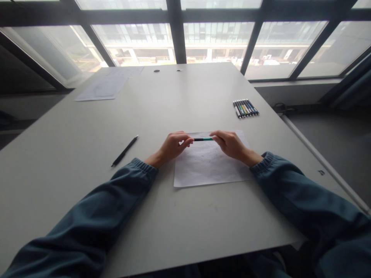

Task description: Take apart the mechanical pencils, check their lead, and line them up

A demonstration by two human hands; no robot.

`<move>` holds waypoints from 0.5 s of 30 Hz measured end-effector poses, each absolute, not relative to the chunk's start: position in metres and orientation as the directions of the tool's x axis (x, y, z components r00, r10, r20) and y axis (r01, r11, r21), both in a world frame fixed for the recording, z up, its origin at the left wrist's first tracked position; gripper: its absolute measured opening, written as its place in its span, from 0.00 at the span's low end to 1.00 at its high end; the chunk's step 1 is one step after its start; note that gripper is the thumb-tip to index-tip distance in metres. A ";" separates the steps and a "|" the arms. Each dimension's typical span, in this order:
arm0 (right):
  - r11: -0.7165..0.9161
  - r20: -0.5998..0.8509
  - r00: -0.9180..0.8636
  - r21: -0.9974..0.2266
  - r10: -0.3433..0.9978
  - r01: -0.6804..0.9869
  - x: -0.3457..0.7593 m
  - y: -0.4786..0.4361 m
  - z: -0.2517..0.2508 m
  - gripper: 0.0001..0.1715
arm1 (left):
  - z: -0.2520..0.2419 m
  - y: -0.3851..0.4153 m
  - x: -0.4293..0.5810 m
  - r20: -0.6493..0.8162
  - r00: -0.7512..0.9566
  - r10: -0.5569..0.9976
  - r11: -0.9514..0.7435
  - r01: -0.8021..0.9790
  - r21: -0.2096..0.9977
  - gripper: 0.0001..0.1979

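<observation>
A dark pen with a green section (203, 139) is held level between my two hands, above a white sheet of paper (211, 166). My left hand (176, 146) pinches its dark end between thumb and fingers. At the green end, my right hand (228, 144) has its thumb and fingers closed on the pen. A black pen (125, 151) lies slanted on the table to the left of my left hand. Several pens (245, 108) with coloured labels lie side by side in a row beyond my right hand.
The white table (185, 220) reaches to the windows. Loose papers (101, 87) lie at its far left, and two small round fittings sit near the far edge. A pale rail runs along the floor at the right.
</observation>
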State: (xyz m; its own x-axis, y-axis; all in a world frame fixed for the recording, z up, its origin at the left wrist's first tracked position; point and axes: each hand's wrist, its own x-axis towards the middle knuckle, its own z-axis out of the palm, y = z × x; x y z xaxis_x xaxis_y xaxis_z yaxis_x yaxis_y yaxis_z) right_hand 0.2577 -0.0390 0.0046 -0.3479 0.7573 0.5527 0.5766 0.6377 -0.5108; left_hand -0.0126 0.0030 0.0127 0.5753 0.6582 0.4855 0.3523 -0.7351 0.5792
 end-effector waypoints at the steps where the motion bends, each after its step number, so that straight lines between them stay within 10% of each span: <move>1: 0.623 0.549 -0.324 -0.544 0.771 0.562 0.257 -0.040 0.005 0.16 | 0.013 0.003 -0.013 0.479 0.577 0.661 -0.732 0.355 0.582 0.23; 9: 0.312 0.312 -0.017 -0.950 0.950 0.018 0.248 -0.040 0.007 0.17 | 0.014 0.003 -0.013 0.429 0.577 0.695 -0.688 0.361 0.629 0.27; 15: 0.135 0.143 0.001 -0.926 0.990 -0.351 0.252 -0.031 0.013 0.24 | 0.013 0.004 -0.013 0.353 0.719 0.599 -0.692 0.243 0.680 0.29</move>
